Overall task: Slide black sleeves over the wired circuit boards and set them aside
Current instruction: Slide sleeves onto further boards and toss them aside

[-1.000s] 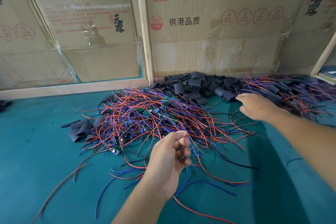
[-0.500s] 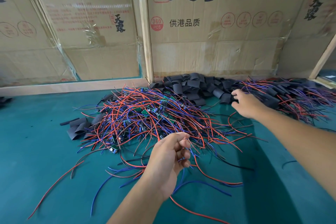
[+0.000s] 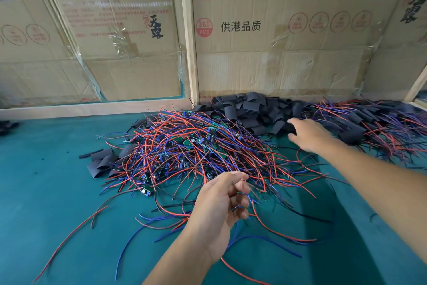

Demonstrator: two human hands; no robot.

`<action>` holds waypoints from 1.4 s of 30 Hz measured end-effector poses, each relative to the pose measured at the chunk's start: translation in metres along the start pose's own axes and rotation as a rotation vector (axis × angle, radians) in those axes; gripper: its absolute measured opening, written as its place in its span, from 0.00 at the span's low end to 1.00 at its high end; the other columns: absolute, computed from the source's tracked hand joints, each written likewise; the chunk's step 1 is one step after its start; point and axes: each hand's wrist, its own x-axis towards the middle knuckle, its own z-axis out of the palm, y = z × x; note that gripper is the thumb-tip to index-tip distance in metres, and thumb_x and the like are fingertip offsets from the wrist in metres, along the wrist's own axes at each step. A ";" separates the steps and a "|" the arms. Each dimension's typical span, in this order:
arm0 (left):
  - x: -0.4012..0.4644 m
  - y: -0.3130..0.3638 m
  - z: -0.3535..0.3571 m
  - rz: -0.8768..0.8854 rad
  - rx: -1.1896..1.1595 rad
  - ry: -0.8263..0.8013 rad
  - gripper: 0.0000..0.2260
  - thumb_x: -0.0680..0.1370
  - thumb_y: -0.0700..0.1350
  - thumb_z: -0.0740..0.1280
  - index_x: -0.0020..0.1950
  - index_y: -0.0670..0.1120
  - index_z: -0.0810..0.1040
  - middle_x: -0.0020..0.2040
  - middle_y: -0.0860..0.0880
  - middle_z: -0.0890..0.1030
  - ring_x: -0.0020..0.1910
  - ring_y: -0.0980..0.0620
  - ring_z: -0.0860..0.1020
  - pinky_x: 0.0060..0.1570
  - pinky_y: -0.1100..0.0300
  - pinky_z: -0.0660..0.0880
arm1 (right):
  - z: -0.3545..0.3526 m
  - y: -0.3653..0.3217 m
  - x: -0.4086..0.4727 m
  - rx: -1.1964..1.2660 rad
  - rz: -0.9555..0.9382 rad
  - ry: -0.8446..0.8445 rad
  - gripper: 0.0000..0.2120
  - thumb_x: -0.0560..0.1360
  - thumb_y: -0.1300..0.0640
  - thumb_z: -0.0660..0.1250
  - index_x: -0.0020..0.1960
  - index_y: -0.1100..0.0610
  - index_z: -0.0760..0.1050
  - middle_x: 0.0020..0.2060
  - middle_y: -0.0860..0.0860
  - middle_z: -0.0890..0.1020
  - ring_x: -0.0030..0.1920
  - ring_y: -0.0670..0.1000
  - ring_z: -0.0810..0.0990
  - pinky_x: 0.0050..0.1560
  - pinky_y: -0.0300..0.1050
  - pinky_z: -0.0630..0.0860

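- Flattened cardboard cartons (image 3: 288, 37) stand as a wall behind the counter (image 3: 46, 192). The right-hand one reads "天露", "供港品质" and "360 PCS" in a red circle; a black brush stroke carries "无抗·原色". The left one, under clear tape, repeats a small "天露"; its red print is too faint to read.
- The counter has a teal surface, and a pale wooden frame (image 3: 188, 30) runs along its back.
- A tangled heap of wired circuit boards (image 3: 194, 143) lies mid-counter, red and blue wires hiding most of the small green boards.
- A pile of sleeved boards (image 3: 379, 127) sits at the far right, cut off by the edge of the view.
- Loose black sleeves (image 3: 249, 111) are heaped against the carton, just behind the wire heap; a few more lie at its left edge.
- The right hand (image 3: 309, 134), blurred, reaches with spread, relaxed fingers onto the sleeves and grips nothing visible.
- The left hand (image 3: 221, 201) is curled, pinching wires; any board inside is hidden.
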 end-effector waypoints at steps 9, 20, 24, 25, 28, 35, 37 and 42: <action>0.003 -0.002 -0.003 0.039 0.008 0.011 0.06 0.78 0.42 0.65 0.43 0.47 0.80 0.36 0.49 0.75 0.28 0.53 0.70 0.27 0.62 0.66 | -0.020 -0.017 -0.016 -0.146 0.098 0.243 0.10 0.79 0.61 0.62 0.59 0.55 0.76 0.45 0.56 0.84 0.48 0.61 0.81 0.44 0.47 0.68; 0.002 -0.001 0.003 0.171 0.058 0.153 0.14 0.81 0.53 0.66 0.39 0.47 0.74 0.30 0.48 0.71 0.24 0.51 0.67 0.25 0.62 0.64 | -0.069 -0.137 -0.213 0.606 -0.440 0.234 0.09 0.80 0.54 0.64 0.56 0.50 0.82 0.45 0.45 0.85 0.46 0.47 0.82 0.50 0.44 0.76; 0.003 0.004 -0.001 0.255 0.098 0.194 0.10 0.81 0.41 0.66 0.39 0.45 0.73 0.31 0.48 0.72 0.27 0.53 0.70 0.27 0.60 0.69 | -0.052 -0.138 -0.224 0.950 -0.376 0.082 0.07 0.79 0.54 0.68 0.55 0.48 0.82 0.47 0.38 0.85 0.49 0.39 0.83 0.50 0.32 0.74; 0.002 0.004 -0.001 0.256 0.129 0.183 0.10 0.80 0.40 0.65 0.38 0.45 0.73 0.30 0.49 0.72 0.26 0.53 0.70 0.26 0.60 0.69 | -0.049 -0.138 -0.223 1.021 -0.348 0.060 0.06 0.78 0.52 0.68 0.53 0.48 0.82 0.45 0.41 0.85 0.47 0.40 0.83 0.49 0.37 0.76; 0.001 -0.001 0.000 0.305 0.307 0.159 0.08 0.76 0.37 0.63 0.37 0.44 0.71 0.25 0.50 0.72 0.23 0.52 0.69 0.27 0.59 0.67 | -0.039 -0.137 -0.223 1.289 -0.173 -0.006 0.12 0.75 0.45 0.73 0.44 0.54 0.83 0.38 0.56 0.84 0.39 0.56 0.81 0.45 0.54 0.81; 0.004 -0.003 -0.008 0.528 0.793 -0.030 0.05 0.71 0.50 0.63 0.44 0.54 0.68 0.30 0.53 0.75 0.29 0.54 0.69 0.31 0.61 0.68 | -0.028 -0.127 -0.216 1.865 0.175 -0.310 0.12 0.73 0.62 0.71 0.53 0.68 0.77 0.39 0.60 0.84 0.37 0.55 0.85 0.42 0.48 0.83; 0.005 -0.003 -0.011 0.558 0.873 -0.051 0.08 0.76 0.45 0.64 0.47 0.56 0.66 0.31 0.56 0.76 0.28 0.57 0.68 0.31 0.66 0.65 | -0.029 -0.126 -0.214 1.892 0.203 -0.334 0.08 0.75 0.64 0.68 0.53 0.67 0.77 0.41 0.60 0.85 0.38 0.53 0.85 0.41 0.45 0.83; 0.006 -0.005 -0.013 0.568 0.978 -0.115 0.12 0.78 0.41 0.66 0.49 0.55 0.65 0.35 0.47 0.77 0.31 0.52 0.69 0.32 0.62 0.66 | -0.029 -0.120 -0.213 1.791 0.085 -0.365 0.09 0.80 0.63 0.64 0.50 0.62 0.83 0.46 0.62 0.84 0.45 0.54 0.82 0.47 0.46 0.82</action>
